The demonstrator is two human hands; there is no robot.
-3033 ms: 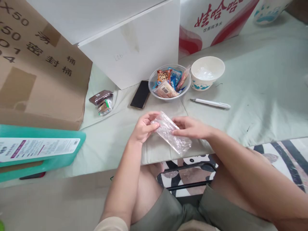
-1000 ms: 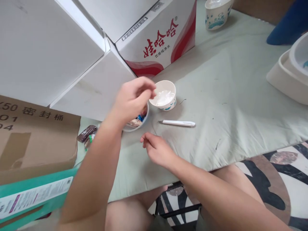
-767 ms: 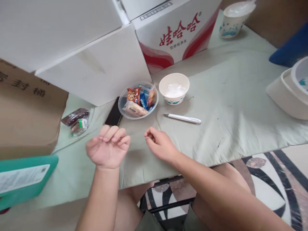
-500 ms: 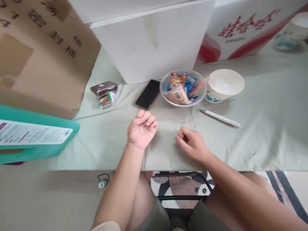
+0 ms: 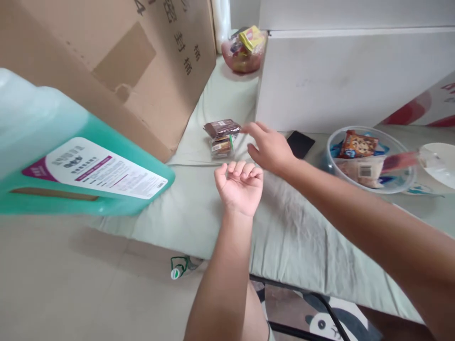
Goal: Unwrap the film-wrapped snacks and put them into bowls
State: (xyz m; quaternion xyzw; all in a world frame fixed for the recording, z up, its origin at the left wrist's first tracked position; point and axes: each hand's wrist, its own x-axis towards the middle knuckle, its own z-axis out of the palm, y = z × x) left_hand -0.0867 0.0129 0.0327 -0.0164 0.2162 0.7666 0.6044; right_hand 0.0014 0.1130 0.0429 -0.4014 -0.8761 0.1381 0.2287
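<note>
My right hand point(image 5: 270, 146) is stretched over the table with its fingers apart, holding nothing. Its fingertips are close to the right end of a brown wrapped snack point(image 5: 222, 128); whether they touch it I cannot tell. Against that packet's near side lies a smaller clear-wrapped snack point(image 5: 222, 147) with a green edge. Just below, my left hand point(image 5: 242, 187) rests palm up, empty, with loosely curled fingers and the thumb apart. Behind my right hand, a black phone point(image 5: 300, 143) is partly covered.
To the right, a clear bowl point(image 5: 408, 177) of snack packets stands beside a white paper bowl point(image 5: 441, 163). A green-liquid jug point(image 5: 117, 166) and a cardboard box point(image 5: 177, 94) stand left. Behind are a white box point(image 5: 341, 80) and a reddish bowl point(image 5: 241, 64) holding packets.
My view has swung left. My right hand has moved left past the phone to the snack packets, and its fingers have opened. My left hand stays palm up, its thumb further out.
</note>
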